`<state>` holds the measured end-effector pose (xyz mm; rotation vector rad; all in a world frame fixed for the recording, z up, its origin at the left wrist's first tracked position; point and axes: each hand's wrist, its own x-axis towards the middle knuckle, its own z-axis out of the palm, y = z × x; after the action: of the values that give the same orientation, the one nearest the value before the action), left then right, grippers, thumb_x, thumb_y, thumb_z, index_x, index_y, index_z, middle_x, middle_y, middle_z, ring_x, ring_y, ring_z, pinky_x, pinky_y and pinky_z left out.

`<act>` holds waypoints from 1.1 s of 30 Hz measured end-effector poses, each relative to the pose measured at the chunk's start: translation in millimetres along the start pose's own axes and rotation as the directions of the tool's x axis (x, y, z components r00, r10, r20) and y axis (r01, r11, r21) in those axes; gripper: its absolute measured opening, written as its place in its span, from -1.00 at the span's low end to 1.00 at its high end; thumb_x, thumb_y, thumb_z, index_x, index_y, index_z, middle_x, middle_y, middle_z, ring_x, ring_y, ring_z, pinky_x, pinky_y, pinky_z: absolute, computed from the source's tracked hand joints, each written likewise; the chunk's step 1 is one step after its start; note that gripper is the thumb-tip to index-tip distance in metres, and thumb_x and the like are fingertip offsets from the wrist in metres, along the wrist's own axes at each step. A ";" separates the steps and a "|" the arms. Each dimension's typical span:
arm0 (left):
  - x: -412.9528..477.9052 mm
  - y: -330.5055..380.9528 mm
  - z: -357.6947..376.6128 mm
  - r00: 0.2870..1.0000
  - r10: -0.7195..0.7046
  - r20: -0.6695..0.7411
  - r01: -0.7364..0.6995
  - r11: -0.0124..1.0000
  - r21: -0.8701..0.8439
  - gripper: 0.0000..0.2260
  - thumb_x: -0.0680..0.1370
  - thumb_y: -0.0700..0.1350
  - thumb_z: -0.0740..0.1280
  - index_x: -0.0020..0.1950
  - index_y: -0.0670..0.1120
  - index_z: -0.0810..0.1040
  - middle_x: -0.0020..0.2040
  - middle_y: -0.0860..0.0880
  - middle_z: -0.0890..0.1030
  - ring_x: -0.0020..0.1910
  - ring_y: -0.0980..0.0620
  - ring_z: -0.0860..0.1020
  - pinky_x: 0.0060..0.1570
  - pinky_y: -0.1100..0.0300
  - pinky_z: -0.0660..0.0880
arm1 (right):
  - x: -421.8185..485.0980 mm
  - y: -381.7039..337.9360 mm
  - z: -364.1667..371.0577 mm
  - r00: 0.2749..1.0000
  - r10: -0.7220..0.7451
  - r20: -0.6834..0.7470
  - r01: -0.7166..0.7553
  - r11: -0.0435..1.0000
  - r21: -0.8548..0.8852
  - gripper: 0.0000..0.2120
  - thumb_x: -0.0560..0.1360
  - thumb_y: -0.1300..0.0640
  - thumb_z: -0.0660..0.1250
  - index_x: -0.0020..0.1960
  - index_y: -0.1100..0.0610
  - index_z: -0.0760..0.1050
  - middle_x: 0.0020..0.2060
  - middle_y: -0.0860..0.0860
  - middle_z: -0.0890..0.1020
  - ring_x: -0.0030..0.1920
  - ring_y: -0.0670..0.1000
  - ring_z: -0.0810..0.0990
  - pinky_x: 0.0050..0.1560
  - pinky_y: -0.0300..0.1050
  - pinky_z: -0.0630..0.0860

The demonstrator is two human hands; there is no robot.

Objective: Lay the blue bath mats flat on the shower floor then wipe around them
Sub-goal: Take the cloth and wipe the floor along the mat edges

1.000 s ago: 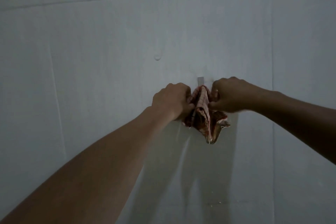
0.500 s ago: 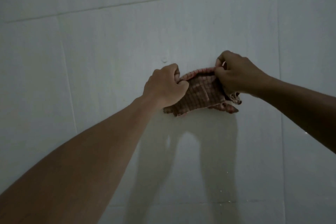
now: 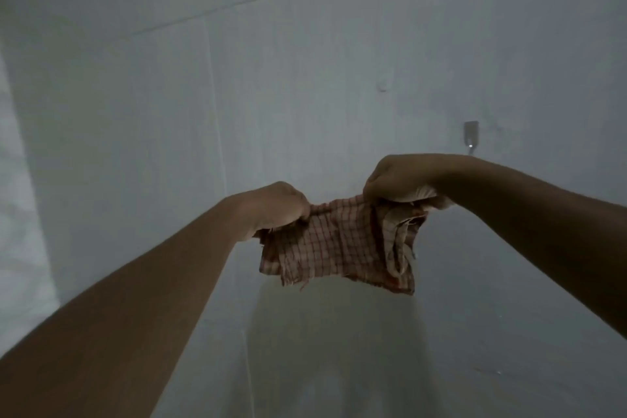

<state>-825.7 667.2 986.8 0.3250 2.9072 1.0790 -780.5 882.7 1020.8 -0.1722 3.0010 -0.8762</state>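
Holding a checked cloth point(image 3: 334, 244) stretched between them, the left hand point(image 3: 278, 205) and right hand point(image 3: 395, 181) each pinch a top corner; no blue mats show (floor hidden); wiping probably comes next.

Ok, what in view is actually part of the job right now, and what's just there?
In use:
- checked cloth, stretched between both hands
- left hand
- right hand

Just there:
- metal wall hook, nothing hanging on it
- tiled wall

No blue mats in view.
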 end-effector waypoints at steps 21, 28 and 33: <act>-228.7 -217.1 -111.9 0.776 -0.518 -0.360 0.507 0.852 -0.131 -0.74 0.53 -0.40 0.18 -0.20 -0.13 0.55 -0.28 -0.09 0.57 -0.29 -0.05 0.55 -0.23 0.12 0.53 | 37.8 -233.2 244.7 0.540 -0.724 0.430 0.620 0.687 0.378 -0.70 0.64 0.15 0.18 -0.18 0.08 0.61 -0.24 -0.01 0.68 -0.16 0.02 0.68 -0.14 -0.15 0.58; -318.4 -281.0 -154.3 0.743 -0.629 -0.227 0.588 0.776 -0.226 -0.76 0.59 -0.21 0.18 0.16 -0.14 0.59 0.15 -0.17 0.65 0.17 -0.21 0.62 0.28 -0.13 0.52 | 2.7 -350.5 331.6 0.288 -0.811 0.510 0.700 0.541 0.465 -0.66 0.57 0.25 0.17 -0.29 0.07 0.61 -0.36 -0.04 0.63 -0.29 -0.05 0.60 -0.19 -0.15 0.52; -364.5 -329.0 -178.7 0.710 -0.664 -0.233 0.575 0.739 -0.351 -0.73 0.62 -0.10 0.22 0.23 -0.18 0.57 0.15 -0.15 0.62 0.10 -0.12 0.60 0.08 0.00 0.54 | -7.6 -407.1 380.7 0.226 -0.827 0.514 0.706 0.503 0.499 -0.72 0.55 0.24 0.20 -0.22 0.12 0.64 -0.24 0.03 0.67 -0.14 0.06 0.67 0.02 0.02 0.61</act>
<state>-547.4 235.4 891.2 -0.8977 2.6983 1.4327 -715.6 338.7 918.2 -1.7027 1.9064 -0.7573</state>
